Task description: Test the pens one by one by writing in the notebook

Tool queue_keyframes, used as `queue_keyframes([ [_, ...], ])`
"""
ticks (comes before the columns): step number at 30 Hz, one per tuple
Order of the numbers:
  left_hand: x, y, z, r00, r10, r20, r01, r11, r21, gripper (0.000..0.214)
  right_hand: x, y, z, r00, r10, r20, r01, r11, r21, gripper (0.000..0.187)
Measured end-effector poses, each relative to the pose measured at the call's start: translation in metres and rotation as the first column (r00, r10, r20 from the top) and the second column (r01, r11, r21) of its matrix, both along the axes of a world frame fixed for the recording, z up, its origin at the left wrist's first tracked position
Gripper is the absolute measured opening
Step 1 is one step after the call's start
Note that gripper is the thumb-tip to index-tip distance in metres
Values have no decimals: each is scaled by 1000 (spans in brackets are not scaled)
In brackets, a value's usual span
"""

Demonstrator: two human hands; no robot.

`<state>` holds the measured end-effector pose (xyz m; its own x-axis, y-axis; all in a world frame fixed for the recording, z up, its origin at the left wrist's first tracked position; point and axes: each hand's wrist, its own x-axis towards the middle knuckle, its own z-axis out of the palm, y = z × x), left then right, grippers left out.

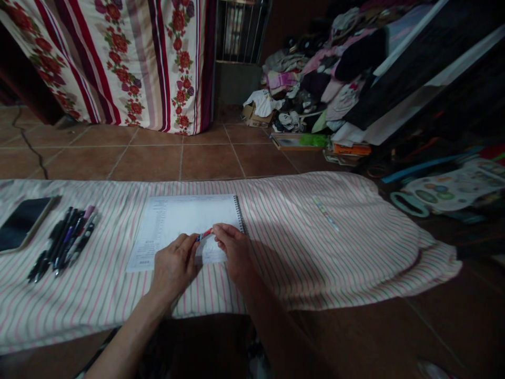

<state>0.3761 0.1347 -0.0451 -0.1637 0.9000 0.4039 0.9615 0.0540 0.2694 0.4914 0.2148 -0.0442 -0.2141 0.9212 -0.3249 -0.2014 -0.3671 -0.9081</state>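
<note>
Between my two hands is a slim pen (204, 235) with a red and dark blue patterned barrel. My left hand (174, 263) pinches its blue end, and the fingers of my right hand (233, 249) are closed on the red end. Just beneath them lies a spiral notebook (189, 213), open at a pale page with printed text along its left side. The wire binding runs down the notebook's right edge. Part of the page's lower portion is hidden by my hands.
A striped cloth (295, 252) covers the low surface. Several pens (65, 239) and a dark phone (23, 223) lie at left. A pale, colour-patterned pen-like strip (325, 213) is at right. Beyond are a floral curtain (138, 63) and heaped clothes (307, 84).
</note>
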Motion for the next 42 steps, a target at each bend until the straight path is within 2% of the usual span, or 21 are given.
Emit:
queue_keyframes([
  [6,-2,0,0,999,39,-16,-39,999,-5,33,1,-2,8,981,29,-190,-60,985,-161,29],
  [11,-2,-1,0,999,27,-31,-26,999,23,32,-2,-2,9,950,-12,-314,-53,979,-196,29],
  [16,0,0,1,999,9,-50,-6,999,42,31,-3,-1,7,971,-40,-236,-16,973,-230,29],
  [21,1,1,2,997,9,-71,-5,999,50,31,-3,0,10,986,-48,-158,27,991,-133,26],
  [30,0,2,0,996,25,-81,-22,999,39,30,-1,-3,8,955,23,-296,-83,978,-192,28],
  [38,1,1,1,996,20,-93,-17,999,28,32,-2,-1,9,987,-35,-158,1,978,-209,26],
  [42,0,1,1,996,19,-87,-18,1000,9,31,0,-1,13,983,17,-183,-55,978,-203,25],
])
